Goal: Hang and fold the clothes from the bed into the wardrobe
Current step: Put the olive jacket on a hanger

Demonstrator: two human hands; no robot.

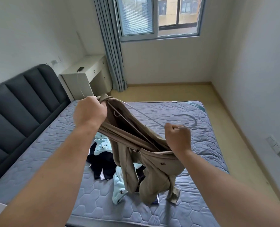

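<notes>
Head view, going from left to right. At 9 o'clock stands a dark grey padded headboard [21,99]. Just past it, at 11 o'clock, is a white desk with drawers [93,68], and a small black phone [80,69] lies on top of it. A long blue-grey curtain [109,46] hangs beside a big glass window [159,17] at 12 o'clock.

The left hand [90,110] is up in the air near the middle. Its fingers are curled tight round a bunch of the soft tan shirt [152,174]. The shirt is pulled long between both hands, from 10 o'clock down to 4 o'clock. The rest of it droops toward 6 o'clock, over a heap of light blue and black clothes [103,154] lying on the grey-blue quilted mattress [201,145].

A thin white wire hanger [187,121] sits partly inside the shirt. Its long side runs the same way as the shirt. Its hook sticks out toward 3 o'clock, above the mattress.

The right hand [177,138] makes a fist round the neck of the hanger, just below the hook.

Past the far and right edges of the mattress there is bare tan floor [168,92], as far as the white walls. A white wall socket [274,145] sits on the wall at 3 o'clock.
</notes>
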